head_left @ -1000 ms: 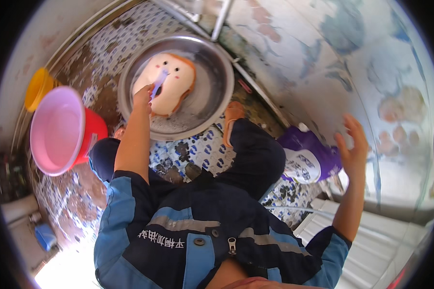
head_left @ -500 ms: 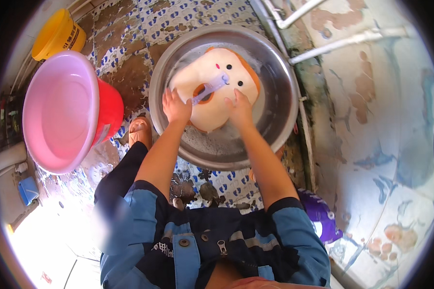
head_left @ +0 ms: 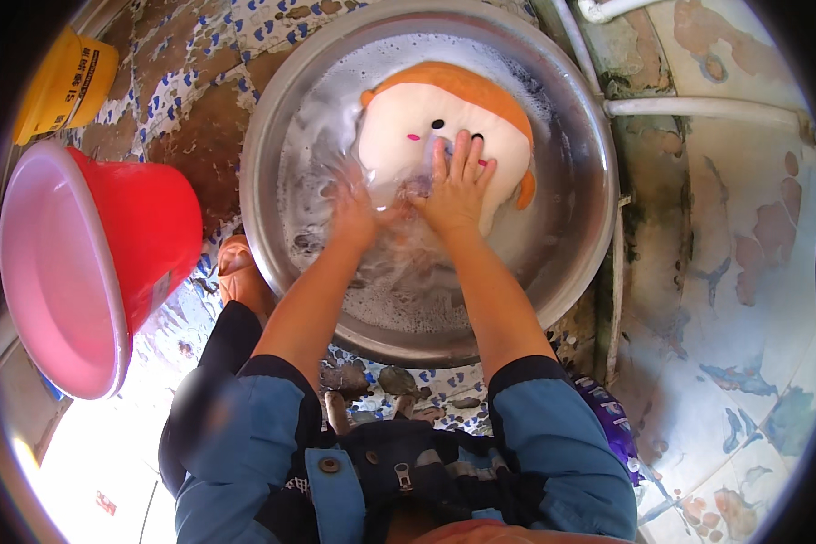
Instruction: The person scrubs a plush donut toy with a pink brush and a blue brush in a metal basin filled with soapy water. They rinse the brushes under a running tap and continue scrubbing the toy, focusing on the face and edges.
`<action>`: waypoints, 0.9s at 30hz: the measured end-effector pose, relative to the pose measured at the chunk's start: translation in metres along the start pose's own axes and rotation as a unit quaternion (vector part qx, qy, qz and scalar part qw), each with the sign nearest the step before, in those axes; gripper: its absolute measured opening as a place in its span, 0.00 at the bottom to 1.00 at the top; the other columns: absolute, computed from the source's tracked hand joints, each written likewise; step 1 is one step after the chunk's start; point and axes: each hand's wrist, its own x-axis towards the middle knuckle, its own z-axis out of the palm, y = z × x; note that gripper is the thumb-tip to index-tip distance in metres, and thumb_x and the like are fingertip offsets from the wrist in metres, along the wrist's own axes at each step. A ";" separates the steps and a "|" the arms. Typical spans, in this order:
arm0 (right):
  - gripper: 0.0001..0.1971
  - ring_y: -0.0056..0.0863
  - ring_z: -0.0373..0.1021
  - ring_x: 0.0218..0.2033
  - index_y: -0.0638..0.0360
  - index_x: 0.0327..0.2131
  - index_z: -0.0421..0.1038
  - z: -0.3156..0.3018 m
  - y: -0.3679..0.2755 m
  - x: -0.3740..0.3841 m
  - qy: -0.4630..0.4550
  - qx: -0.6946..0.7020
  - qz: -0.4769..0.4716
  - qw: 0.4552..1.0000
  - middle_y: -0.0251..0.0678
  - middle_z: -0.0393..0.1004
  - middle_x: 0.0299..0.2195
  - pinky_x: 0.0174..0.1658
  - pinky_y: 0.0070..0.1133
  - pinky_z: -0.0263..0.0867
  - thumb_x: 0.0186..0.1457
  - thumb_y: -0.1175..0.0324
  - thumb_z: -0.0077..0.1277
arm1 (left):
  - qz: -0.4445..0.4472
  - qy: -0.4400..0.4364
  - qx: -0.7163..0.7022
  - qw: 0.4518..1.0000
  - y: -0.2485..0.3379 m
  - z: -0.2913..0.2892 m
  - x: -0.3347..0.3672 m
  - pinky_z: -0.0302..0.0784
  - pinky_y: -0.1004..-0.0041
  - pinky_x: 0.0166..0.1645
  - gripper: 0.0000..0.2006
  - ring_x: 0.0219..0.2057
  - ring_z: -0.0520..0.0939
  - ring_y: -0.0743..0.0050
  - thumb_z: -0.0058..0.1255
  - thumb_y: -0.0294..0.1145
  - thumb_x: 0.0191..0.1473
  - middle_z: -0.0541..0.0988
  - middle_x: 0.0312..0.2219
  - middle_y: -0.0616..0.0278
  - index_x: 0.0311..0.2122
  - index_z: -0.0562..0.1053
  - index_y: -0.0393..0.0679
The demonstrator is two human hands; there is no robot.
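Note:
A large metal basin [head_left: 585, 263] of sudsy water holds a cream plush cushion [head_left: 390, 136]. Orange trim edges the cushion, and a small face with black eyes and pink cheeks is on it. My right hand [head_left: 458, 195] lies spread and flat over the face, pressing on the cloth. Part of a translucent lilac piece shows around its fingers; the rest is hidden. In the splashing water left of the cushion's lower part, my left hand [head_left: 354, 213] is smeared by motion, so its fingers cannot be made out. The cushion's near part is under water.
At the left stands a red tub [head_left: 159, 218] with a pink inside, and a yellow bucket [head_left: 86, 86] is behind it. White pipes [head_left: 707, 109] run along the wall at the right. A purple bag [head_left: 612, 422] lies by my right side.
The cushion has turned, bringing its orange edge to the far side, and its near part has sunk. My right hand has moved onto its face. Water now splashes around my left hand.

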 end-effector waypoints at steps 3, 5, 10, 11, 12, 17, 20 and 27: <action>0.43 0.47 0.27 0.65 0.55 0.62 0.42 0.011 0.004 0.002 -0.008 -0.016 -0.030 0.999 0.49 0.31 0.64 0.61 0.49 0.23 0.47 0.48 0.47 | -0.075 -0.096 0.041 0.992 0.000 0.013 -0.003 0.53 0.56 0.60 0.46 0.60 0.54 0.47 0.42 0.66 0.46 0.54 0.58 0.42 0.59 0.52 0.36; 0.42 0.47 0.28 0.65 0.56 0.62 0.43 0.016 -0.001 0.002 0.004 -0.036 -0.026 0.999 0.48 0.32 0.64 0.61 0.48 0.22 0.47 0.48 0.46 | -0.099 -0.118 0.079 0.985 0.001 0.010 -0.002 0.55 0.56 0.59 0.46 0.59 0.57 0.46 0.42 0.66 0.45 0.55 0.57 0.41 0.59 0.52 0.36; 0.36 0.43 0.32 0.65 0.59 0.61 0.44 0.017 -0.004 -0.003 -0.011 -0.031 -0.011 0.999 0.47 0.37 0.63 0.62 0.44 0.24 0.51 0.56 0.43 | -0.111 -0.119 0.107 0.981 0.024 -0.031 0.005 0.58 0.57 0.58 0.50 0.54 0.64 0.40 0.52 0.61 0.42 0.60 0.54 0.39 0.60 0.45 0.37; 0.34 0.42 0.35 0.65 0.58 0.61 0.45 0.011 -0.004 -0.004 -0.027 -0.030 -0.008 0.999 0.47 0.39 0.63 0.63 0.43 0.24 0.52 0.59 0.41 | -0.094 -0.051 0.059 0.992 0.030 -0.039 0.004 0.58 0.57 0.58 0.50 0.53 0.64 0.39 0.55 0.57 0.40 0.60 0.53 0.38 0.61 0.44 0.39; 0.32 0.41 0.39 0.64 0.59 0.60 0.47 0.011 0.000 -0.006 0.012 0.036 -0.023 0.999 0.47 0.43 0.62 0.63 0.41 0.28 0.51 0.63 0.41 | -0.076 0.018 0.011 0.997 0.035 -0.046 0.003 0.59 0.57 0.57 0.51 0.52 0.65 0.38 0.58 0.54 0.39 0.61 0.52 0.38 0.61 0.44 0.40; 0.26 0.40 0.68 0.47 0.65 0.56 0.56 -0.014 0.035 -0.018 0.111 0.363 -0.001 0.925 0.50 0.65 0.51 0.57 0.33 0.54 0.51 0.73 0.42 | 0.038 0.156 -0.080 0.984 0.037 -0.044 0.016 0.60 0.60 0.57 0.50 0.53 0.65 0.45 0.64 0.42 0.35 0.63 0.52 0.42 0.60 0.47 0.40; 0.16 0.30 0.73 0.36 0.66 0.48 0.64 -0.048 0.055 -0.029 0.174 0.595 0.146 0.771 0.47 0.72 0.40 0.47 0.26 0.65 0.56 0.70 0.40 | 0.037 0.069 -0.123 0.989 0.035 -0.057 0.021 0.63 0.63 0.55 0.52 0.54 0.65 0.48 0.63 0.44 0.36 0.60 0.54 0.40 0.61 0.44 0.41; 0.14 0.43 0.71 0.38 0.64 0.45 0.60 -0.017 0.125 -0.057 0.031 0.348 0.397 0.849 0.48 0.72 0.36 0.41 0.32 0.65 0.55 0.71 0.41 | -0.005 0.150 -0.089 0.985 0.027 -0.053 -0.003 0.62 0.60 0.55 0.48 0.52 0.65 0.42 0.60 0.46 0.41 0.63 0.51 0.39 0.62 0.43 0.43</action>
